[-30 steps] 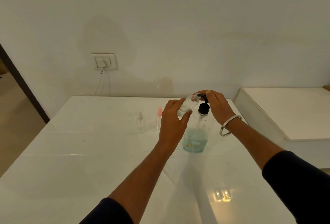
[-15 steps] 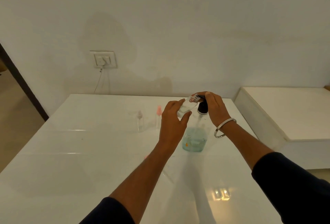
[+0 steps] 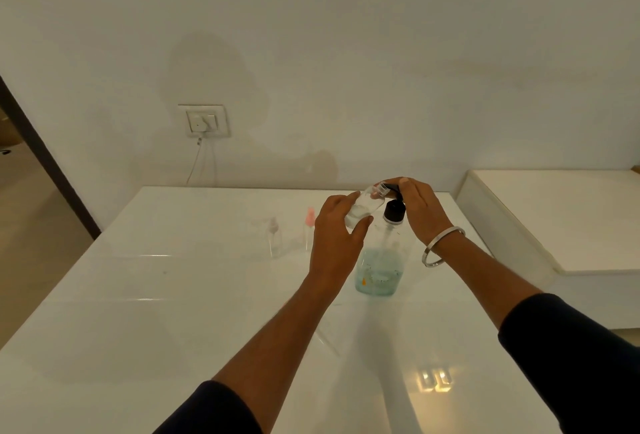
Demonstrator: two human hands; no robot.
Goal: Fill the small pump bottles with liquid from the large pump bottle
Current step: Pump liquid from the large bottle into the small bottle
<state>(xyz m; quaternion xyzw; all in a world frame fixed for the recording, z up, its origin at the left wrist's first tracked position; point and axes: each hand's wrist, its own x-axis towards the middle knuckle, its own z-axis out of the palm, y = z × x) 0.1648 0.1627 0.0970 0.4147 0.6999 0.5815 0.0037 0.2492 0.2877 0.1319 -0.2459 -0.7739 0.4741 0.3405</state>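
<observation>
Two hands at work: left hand (image 3: pixel 337 236) grips small bottle (image 3: pixel 363 210) tilted at the nozzle; right hand (image 3: pixel 417 207), fingers fairly straight, presses large pump bottle (image 3: pixel 382 260) standing on tabletop (image 3: pixel 173 295).

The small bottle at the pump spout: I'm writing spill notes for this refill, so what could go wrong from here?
1. The left hand holds the small bottle tilted with its narrow neck at the spout; a stroke could miss and drip onto the white table.
2. The right hand rests on the pump head of the large bottle, which nothing else steadies; an off-centre push might tip it.
</observation>
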